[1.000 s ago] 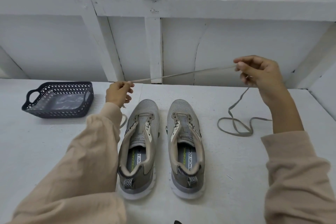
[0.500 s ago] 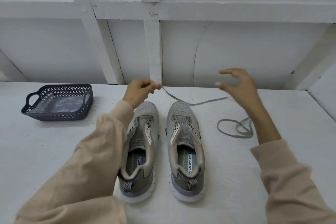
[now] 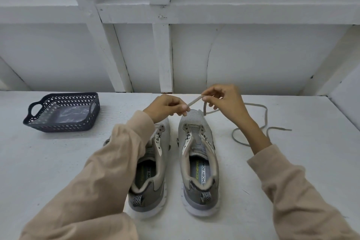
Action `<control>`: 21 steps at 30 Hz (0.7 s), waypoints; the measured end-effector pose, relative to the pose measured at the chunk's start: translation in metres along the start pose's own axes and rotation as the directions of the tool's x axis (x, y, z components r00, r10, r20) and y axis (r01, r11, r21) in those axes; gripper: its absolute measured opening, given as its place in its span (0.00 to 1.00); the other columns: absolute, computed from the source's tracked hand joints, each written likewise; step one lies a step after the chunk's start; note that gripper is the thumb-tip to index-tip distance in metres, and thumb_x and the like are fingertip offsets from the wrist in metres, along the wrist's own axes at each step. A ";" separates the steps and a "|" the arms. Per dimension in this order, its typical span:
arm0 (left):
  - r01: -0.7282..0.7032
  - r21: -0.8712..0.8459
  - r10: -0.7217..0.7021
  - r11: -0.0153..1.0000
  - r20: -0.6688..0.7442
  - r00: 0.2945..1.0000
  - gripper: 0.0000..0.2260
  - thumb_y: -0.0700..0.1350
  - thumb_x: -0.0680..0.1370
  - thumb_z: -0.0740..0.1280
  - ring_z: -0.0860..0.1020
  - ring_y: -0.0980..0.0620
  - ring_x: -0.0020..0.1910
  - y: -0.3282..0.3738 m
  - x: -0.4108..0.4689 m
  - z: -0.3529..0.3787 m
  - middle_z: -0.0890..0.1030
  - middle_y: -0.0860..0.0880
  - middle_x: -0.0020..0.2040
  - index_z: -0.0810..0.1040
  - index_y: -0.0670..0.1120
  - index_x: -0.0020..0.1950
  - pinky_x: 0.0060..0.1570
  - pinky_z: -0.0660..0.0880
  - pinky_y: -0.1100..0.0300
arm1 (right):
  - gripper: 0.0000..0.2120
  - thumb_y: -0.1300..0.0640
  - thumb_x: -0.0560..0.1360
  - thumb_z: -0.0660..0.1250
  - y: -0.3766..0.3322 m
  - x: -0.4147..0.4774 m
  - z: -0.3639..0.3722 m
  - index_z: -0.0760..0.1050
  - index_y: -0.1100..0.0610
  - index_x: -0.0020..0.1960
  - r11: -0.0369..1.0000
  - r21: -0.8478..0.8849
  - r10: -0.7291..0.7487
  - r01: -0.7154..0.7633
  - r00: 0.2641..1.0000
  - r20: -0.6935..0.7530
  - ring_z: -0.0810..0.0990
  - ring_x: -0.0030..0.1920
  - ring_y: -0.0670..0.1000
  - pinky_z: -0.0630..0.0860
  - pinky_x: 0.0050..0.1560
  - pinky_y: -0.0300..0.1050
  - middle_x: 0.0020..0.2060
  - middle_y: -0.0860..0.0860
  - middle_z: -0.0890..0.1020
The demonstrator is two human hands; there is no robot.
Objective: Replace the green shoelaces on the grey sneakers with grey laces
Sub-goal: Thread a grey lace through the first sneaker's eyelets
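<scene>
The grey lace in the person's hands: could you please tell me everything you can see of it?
The grey lace is a flat, soft-looking woven cord. The left hand and the right hand pinch a short straight stretch of it above the toe of the right sneaker. Past the right hand it drops to the white table and lies there in loose loops, one end free on the right.
</scene>
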State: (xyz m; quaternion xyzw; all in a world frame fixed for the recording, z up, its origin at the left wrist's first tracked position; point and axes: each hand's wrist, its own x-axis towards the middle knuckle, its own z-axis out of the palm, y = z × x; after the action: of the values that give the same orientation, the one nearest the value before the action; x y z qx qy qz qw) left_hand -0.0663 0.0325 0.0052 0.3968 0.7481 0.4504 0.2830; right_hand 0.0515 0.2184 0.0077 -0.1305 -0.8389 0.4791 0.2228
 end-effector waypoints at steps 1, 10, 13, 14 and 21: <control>-0.003 0.026 0.002 1.000 0.040 0.999 0.04 0.42 0.78 0.67 0.78 0.63 0.42 -0.002 0.000 0.000 0.83 0.54 0.41 0.82 0.47 0.47 0.47 0.71 0.71 | 0.04 0.64 0.72 0.73 0.001 -0.001 0.003 0.83 0.56 0.45 1.000 -0.001 -0.001 0.001 1.000 0.011 0.80 0.31 0.48 0.78 0.33 0.41 0.33 0.52 0.83; 0.161 -0.127 -0.169 0.979 -0.055 0.984 0.04 0.32 0.75 0.68 0.80 0.56 0.30 -0.019 0.006 0.013 0.80 0.42 0.36 0.77 0.39 0.43 0.36 0.80 0.64 | 0.08 0.59 0.69 0.76 0.018 -0.008 0.031 0.77 0.53 0.43 0.975 -0.204 0.078 -0.088 0.995 -0.057 0.79 0.38 0.49 0.76 0.41 0.44 0.41 0.48 0.81; 0.220 -0.197 -0.248 0.955 -0.134 0.959 0.06 0.30 0.74 0.69 0.82 0.52 0.32 -0.025 0.008 0.015 0.80 0.40 0.37 0.77 0.39 0.41 0.40 0.82 0.61 | 0.05 0.57 0.68 0.76 0.019 -0.013 0.035 0.80 0.51 0.40 0.903 -0.415 0.177 -0.111 0.976 0.124 0.76 0.40 0.47 0.70 0.40 0.43 0.40 0.47 0.79; 0.233 -0.193 -0.262 0.953 -0.144 0.954 0.06 0.30 0.73 0.70 0.82 0.51 0.32 -0.026 0.009 0.016 0.80 0.41 0.36 0.77 0.39 0.40 0.41 0.82 0.59 | 0.04 0.57 0.68 0.76 0.019 -0.015 0.038 0.81 0.51 0.39 0.893 -0.436 0.220 -0.111 0.953 0.209 0.76 0.38 0.46 0.69 0.39 0.42 0.37 0.46 0.79; 0.283 -0.146 -0.308 0.948 -0.197 0.931 0.08 0.28 0.70 0.72 0.82 0.43 0.38 -0.027 0.009 0.020 0.81 0.41 0.36 0.78 0.40 0.39 0.47 0.82 0.53 | 0.02 0.58 0.68 0.75 0.026 -0.020 0.057 0.84 0.52 0.38 0.900 -0.409 0.265 -0.155 0.937 0.229 0.76 0.35 0.45 0.76 0.41 0.45 0.31 0.44 0.79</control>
State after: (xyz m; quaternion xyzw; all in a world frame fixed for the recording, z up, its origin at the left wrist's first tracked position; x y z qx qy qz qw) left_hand -0.0644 0.0411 -0.0283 0.2111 0.7985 0.4855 0.2865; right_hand 0.0411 0.1804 -0.0451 -0.1933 -0.9200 0.3402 0.0191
